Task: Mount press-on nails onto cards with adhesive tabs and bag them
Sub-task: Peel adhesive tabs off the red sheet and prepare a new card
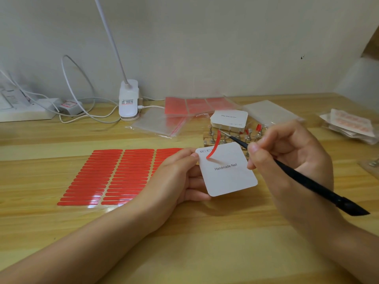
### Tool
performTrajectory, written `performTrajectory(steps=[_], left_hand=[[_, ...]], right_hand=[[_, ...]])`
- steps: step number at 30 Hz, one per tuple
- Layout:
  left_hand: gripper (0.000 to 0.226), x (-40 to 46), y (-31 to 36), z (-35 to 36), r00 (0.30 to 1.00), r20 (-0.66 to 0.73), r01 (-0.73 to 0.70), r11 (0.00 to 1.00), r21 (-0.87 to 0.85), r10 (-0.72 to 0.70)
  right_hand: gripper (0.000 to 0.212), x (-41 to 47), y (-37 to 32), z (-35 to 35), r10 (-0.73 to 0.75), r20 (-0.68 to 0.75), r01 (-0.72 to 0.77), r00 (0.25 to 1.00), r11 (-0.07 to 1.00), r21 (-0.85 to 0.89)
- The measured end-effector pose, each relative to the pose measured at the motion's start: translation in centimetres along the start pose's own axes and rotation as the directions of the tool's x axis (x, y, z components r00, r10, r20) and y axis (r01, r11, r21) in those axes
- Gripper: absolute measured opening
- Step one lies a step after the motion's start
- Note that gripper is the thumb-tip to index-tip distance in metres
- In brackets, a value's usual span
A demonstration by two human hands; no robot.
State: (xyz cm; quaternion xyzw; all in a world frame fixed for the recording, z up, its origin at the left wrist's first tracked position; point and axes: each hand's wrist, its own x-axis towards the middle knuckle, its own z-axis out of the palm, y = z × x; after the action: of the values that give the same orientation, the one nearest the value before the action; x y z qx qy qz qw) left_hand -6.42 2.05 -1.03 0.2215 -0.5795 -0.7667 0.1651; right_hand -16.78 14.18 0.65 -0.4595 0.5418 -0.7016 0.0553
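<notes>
My left hand (180,175) holds a white card (227,169) printed "Handmade Nail" by its left edge, thumb on top. My right hand (291,156) grips black tweezers (307,181) like a pen. Their tip pinches the upper end of a red adhesive strip (214,146), whose lower end touches the card near its top left. A sheet of red adhesive tabs (114,175) lies flat on the table to the left. Behind the card stand nail holders (227,136) with a stack of cards (229,118) on them.
Clear zip bags (162,124) and more red tab sheets (196,105) lie at the back. A clip lamp (128,101), cables and a power strip (22,107) stand at back left. Packed nail sets (348,124) lie at far right on the wooden table (184,242).
</notes>
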Motion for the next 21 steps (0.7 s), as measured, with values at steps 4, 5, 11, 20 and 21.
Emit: performTrajectory(steps=[4, 5, 11, 20, 21], left_hand=[[0.029, -0.03, 0.01, 0.11, 1.000, -0.009, 0.003, 1.000, 0.007, -0.003], [0.029, -0.04, 0.03, 0.14, 1.000, -0.013, 0.004, 1.000, 0.005, -0.004], [0.028, -0.02, 0.07, 0.24, 1.000, -0.020, 0.004, 1.000, 0.016, -0.004], [0.028, -0.08, 0.12, 0.26, 1.000, -0.018, 0.004, 1.000, 0.016, -0.004], [0.028, -0.05, 0.13, 0.27, 1.000, -0.017, 0.003, 1.000, 0.014, -0.003]], right_hand=[[0.016, 0.03, -0.11, 0.08, -0.013, -0.004, 0.013, 1.000, 1.000, 0.000], [0.017, 0.04, -0.13, 0.10, -0.017, -0.007, 0.017, 1.000, 1.000, 0.003], [0.014, 0.07, -0.23, 0.14, -0.038, 0.028, 0.037, 0.999, 0.999, 0.012], [0.016, -0.10, -0.15, 0.09, -0.001, 0.026, 0.002, 1.000, 1.000, -0.008], [0.016, -0.08, -0.14, 0.11, -0.001, 0.026, 0.001, 1.000, 1.000, -0.007]])
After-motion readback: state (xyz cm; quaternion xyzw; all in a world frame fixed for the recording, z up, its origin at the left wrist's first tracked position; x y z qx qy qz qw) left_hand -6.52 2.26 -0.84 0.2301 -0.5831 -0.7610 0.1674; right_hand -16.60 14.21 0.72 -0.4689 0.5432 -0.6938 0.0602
